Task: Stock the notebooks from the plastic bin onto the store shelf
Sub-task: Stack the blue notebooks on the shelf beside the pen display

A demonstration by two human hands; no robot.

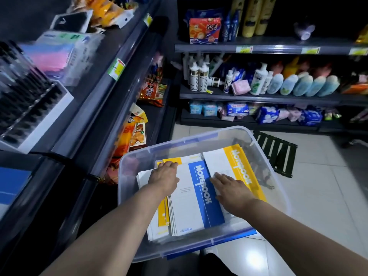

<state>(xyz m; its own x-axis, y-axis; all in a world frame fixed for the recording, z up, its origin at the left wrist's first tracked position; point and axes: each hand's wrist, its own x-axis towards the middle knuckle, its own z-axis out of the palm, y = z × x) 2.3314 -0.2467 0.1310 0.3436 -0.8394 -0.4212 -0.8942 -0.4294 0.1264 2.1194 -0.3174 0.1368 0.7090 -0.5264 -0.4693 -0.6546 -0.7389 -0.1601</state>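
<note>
Left shelf: dark grey metal store shelf (93, 116) runs along the left; a white display tray of black pens (31, 110) sits on it, far from the bin.
Bin: clear plastic bin (127, 182) on the pale tiled floor (318, 196), near centre, just right of the shelf.
Left hand: left hand (165, 177) lies on the left stack inside the bin, fingers bent down over the far edge of the blue-and-white notebook (197, 198).
Top notebook: on top of the left stack, blue band to the right, printed NOTEBOOK.
Right hand: right hand (231, 191) lies flat, fingers straight and apart, where the blue band meets the yellow-and-white notebook (235, 162).
Yellow notebook: in the bin's right half, partly under the right hand.
Right of bin: dark green slatted folding stool (276, 154) on the floor.
</note>
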